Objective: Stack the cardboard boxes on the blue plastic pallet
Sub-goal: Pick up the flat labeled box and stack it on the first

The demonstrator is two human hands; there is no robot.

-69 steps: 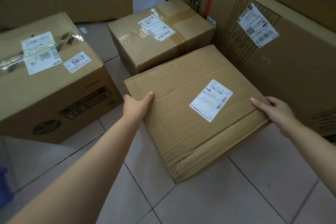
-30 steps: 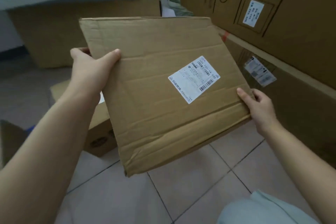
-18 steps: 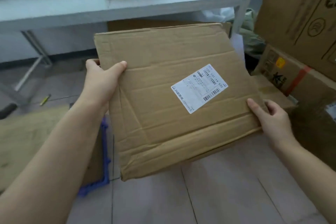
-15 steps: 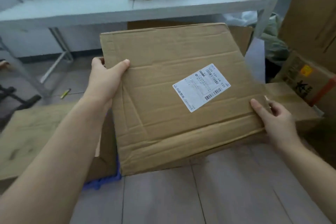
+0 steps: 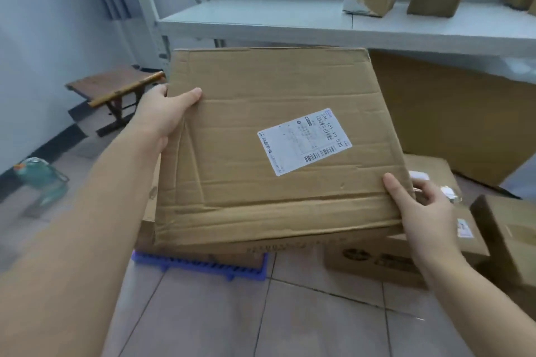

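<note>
I hold a creased brown cardboard box (image 5: 261, 124) with a white shipping label in the air. My left hand (image 5: 165, 113) grips its left edge and my right hand (image 5: 420, 206) grips its near right corner. Below it lies the blue plastic pallet (image 5: 203, 265), only its front edge showing. A cardboard box on the pallet (image 5: 146, 223) shows as a strip under the held box; most of it is hidden. The held box hovers right over the pallet.
A box with dark print (image 5: 385, 258) sits on the tiled floor right of the pallet, another box (image 5: 510, 235) at the far right. A grey shelf (image 5: 275, 23) carries upright packages. A wooden stool (image 5: 116, 87) and a water jug (image 5: 40, 180) stand at the left.
I lifted the labelled box off the floor and turned left with it. It now hangs above the blue pallet and the box on it; both hands keep their grip.
</note>
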